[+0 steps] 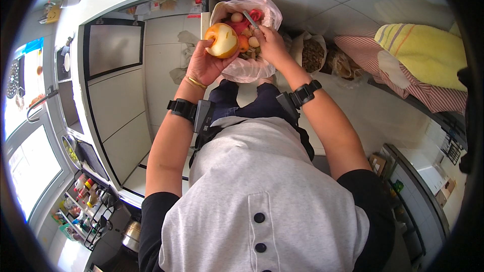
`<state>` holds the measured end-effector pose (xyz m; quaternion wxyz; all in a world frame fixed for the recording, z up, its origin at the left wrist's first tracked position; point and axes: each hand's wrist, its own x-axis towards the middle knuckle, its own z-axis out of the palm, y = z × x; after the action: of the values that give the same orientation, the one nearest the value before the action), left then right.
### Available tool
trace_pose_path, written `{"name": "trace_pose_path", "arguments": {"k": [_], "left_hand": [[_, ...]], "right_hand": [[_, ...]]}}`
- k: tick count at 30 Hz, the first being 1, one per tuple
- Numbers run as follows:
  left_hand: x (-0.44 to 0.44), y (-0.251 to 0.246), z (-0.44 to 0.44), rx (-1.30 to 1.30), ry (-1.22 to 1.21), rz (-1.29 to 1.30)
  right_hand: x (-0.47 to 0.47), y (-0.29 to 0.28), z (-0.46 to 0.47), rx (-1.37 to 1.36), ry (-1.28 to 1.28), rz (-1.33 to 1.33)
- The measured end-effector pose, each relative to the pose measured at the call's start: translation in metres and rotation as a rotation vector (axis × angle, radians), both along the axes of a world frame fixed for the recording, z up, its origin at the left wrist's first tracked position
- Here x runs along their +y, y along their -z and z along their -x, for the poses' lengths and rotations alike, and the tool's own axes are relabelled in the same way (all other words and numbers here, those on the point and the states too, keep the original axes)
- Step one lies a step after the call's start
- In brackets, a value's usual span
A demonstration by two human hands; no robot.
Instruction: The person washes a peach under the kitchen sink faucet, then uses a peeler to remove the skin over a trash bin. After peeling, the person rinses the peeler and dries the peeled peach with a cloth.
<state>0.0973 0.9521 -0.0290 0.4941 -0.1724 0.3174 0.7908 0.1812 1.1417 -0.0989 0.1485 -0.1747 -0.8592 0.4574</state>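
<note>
My left hand (206, 62) holds a large, partly peeled round fruit (222, 40), with orange-yellow skin around pale bare flesh and the thumb on its top. To its right, my right hand (271, 43) grips a slim grey tool (250, 19), seemingly a peeler or knife, pointing up and left, apart from the fruit. Beneath both hands stands a pinkish plastic bag (247, 73) lining an open container. Inside it lie peel scraps, red plastic, a reddish-orange fruit piece (244, 43) and several pale round things, perhaps eggshells.
Right of the lined bag stands another bag of brown pieces (313, 54), beside a crumpled clear plastic bag (344, 63). A yellow towel (423, 53) lies over striped red cloth (363, 51) farther right. A white cabinet (121, 105) with black-framed edges stands at the left.
</note>
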Motion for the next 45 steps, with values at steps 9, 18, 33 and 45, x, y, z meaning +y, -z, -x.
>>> {"name": "trace_pose_path", "arguments": {"k": [9,18,33,45], "left_hand": [[0.003,0.015,0.004,-0.115,0.007,-0.001],[0.005,0.000,-0.006,-0.056,0.155,0.053],[0.009,0.012,0.001,-0.177,0.053,-0.020],[-0.001,0.019,0.000,-0.241,0.148,-0.002]], "right_hand": [[-0.012,-0.058,-0.020,-0.052,-0.255,-0.137],[0.009,-0.026,-0.014,-0.428,-0.158,-0.047],[-0.036,-0.058,-0.019,-0.022,-0.090,-0.011],[-0.024,-0.041,-0.025,-0.111,-0.145,-0.187]]}}
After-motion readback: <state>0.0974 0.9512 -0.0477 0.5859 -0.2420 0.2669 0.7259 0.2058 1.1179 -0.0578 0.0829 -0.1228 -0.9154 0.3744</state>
